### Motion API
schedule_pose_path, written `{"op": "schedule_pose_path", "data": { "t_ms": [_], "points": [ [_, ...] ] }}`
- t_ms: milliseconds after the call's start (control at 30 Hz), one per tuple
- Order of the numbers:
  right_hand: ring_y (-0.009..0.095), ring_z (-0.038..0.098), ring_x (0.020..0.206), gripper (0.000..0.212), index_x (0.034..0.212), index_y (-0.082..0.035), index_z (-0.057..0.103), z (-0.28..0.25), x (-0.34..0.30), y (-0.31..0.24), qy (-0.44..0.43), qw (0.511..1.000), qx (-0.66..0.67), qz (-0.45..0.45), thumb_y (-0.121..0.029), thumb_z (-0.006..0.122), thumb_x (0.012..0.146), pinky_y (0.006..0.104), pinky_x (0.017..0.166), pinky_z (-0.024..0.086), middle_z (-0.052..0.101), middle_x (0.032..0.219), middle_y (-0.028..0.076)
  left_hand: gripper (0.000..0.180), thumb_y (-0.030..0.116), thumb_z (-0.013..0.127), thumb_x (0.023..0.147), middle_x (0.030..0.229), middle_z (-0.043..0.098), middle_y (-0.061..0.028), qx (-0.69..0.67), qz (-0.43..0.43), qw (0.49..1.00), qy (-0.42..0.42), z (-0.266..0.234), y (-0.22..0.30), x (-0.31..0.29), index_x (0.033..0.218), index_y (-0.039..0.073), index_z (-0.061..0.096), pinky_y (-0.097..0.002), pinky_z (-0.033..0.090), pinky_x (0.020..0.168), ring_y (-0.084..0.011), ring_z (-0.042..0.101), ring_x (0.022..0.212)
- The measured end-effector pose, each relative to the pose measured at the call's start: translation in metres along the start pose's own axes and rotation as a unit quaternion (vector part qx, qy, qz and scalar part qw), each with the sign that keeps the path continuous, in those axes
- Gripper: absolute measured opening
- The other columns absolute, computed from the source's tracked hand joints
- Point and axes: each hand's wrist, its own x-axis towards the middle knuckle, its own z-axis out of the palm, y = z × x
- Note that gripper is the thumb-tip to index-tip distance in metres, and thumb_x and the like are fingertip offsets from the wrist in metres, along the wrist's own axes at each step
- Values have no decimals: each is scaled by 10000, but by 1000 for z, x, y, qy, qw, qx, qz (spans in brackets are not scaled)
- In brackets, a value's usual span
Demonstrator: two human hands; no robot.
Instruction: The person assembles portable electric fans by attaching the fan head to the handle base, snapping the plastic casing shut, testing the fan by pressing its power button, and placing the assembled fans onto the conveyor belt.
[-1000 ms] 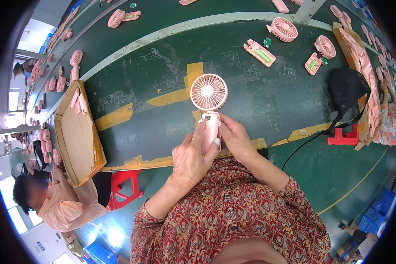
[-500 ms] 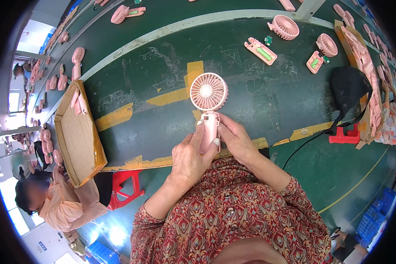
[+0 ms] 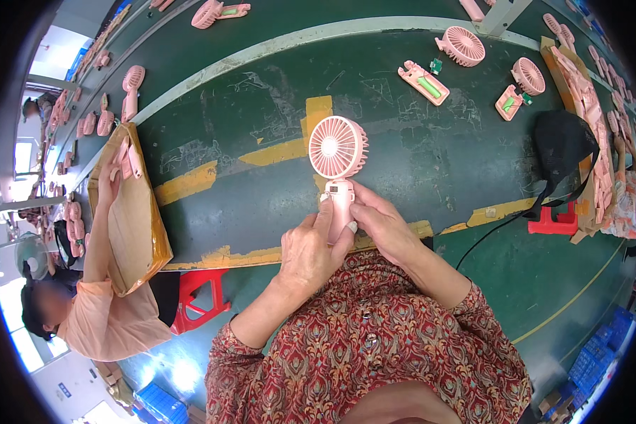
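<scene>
A pink handheld fan (image 3: 338,147) stands head-up before me, its round slatted grille facing up and its handle pointing toward my body. My left hand (image 3: 309,237) is closed round the left and lower side of the handle, thumb and forefinger pressed to it. From the right, my right hand (image 3: 383,220) pinches the handle just below the neck. A small dark window shows near the top of the handle. Farther off to the right lie an opened handle shell (image 3: 424,84) with a green battery and a separate fan head (image 3: 462,46).
A cardboard tray (image 3: 136,219) holding a few pink parts stands at the left, with a co-worker's arm (image 3: 104,219) in it. Another opened fan (image 3: 527,75), a black mesh bag (image 3: 562,145) and a carton of pink shells (image 3: 579,92) are at the right. Red stools (image 3: 199,300) stand below the table edge.
The co-worker at the left has reached an arm up into the cardboard tray. My hands keep their grip on the fan, whose head has turned slightly. The view has shifted a little.
</scene>
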Motion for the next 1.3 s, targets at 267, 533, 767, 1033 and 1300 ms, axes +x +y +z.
{"op": "schedule_pose_path", "data": {
  "t_ms": [267,533,767,1033,1300],
  "points": [
    [105,550,960,330,1233,15,478,5,4,13,72,994,-59,-62,-123,514,936,256,838,468,585,1077,58,561,224,676,763,756,626,-202,37,26,999,17,10,-1,-6,1201,-71,485,-449,512,522,-383,626,603],
    [141,552,1040,379,1264,4,438,-7,6,13,46,991,111,-60,-90,543,913,297,921,452,566,1154,89,418,315,602,887,858,649,-159,-328,-128,924,-149,6,-22,14,1059,-54,512,-356,524,629,-237,655,716],
    [233,530,1130,520,1303,16,386,-6,-1,-1,21,993,99,-63,-112,630,863,379,1011,405,534,1211,148,419,276,574,862,808,630,-203,-287,-16,948,-138,3,-13,16,1083,-70,489,-386,516,639,-331,656,720],
    [205,546,1081,489,1271,21,413,-9,-4,-1,28,988,124,-84,-119,630,855,356,965,429,556,1155,137,392,221,599,807,686,622,-205,-196,78,976,-58,17,-14,17,1039,-82,507,-433,517,587,-387,633,627],
    [193,549,1076,434,1248,23,419,-9,1,-10,46,986,133,-92,-90,602,872,350,964,433,566,1132,129,285,211,600,822,629,609,-169,-215,77,973,-45,17,-12,32,910,-56,555,-370,504,548,-318,652,592]
  ]
}}
